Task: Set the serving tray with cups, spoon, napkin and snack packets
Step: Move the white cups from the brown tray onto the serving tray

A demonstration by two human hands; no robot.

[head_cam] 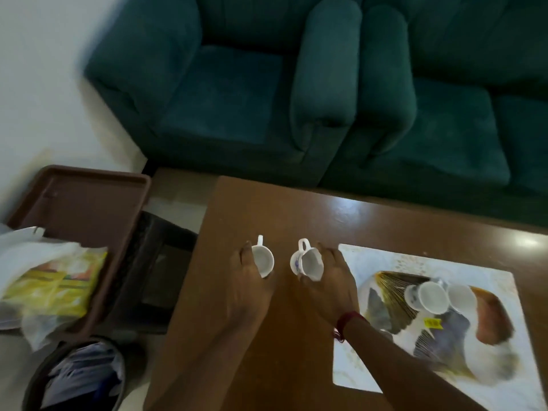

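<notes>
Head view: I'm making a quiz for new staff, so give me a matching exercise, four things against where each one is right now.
Things: 1 plain white cup; 2 blue-marked cup; 3 yellow packets; 4 pair of cups.
Places: A on the patterned tray; B in the left hand; C in the brown tray; D in the right hand.
Pairs: 1-B, 2-D, 3-C, 4-A.

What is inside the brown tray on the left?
The brown tray holds yellow packets, partly under a blurred white bag or cloth. Anything beneath that pile is covered.
</notes>
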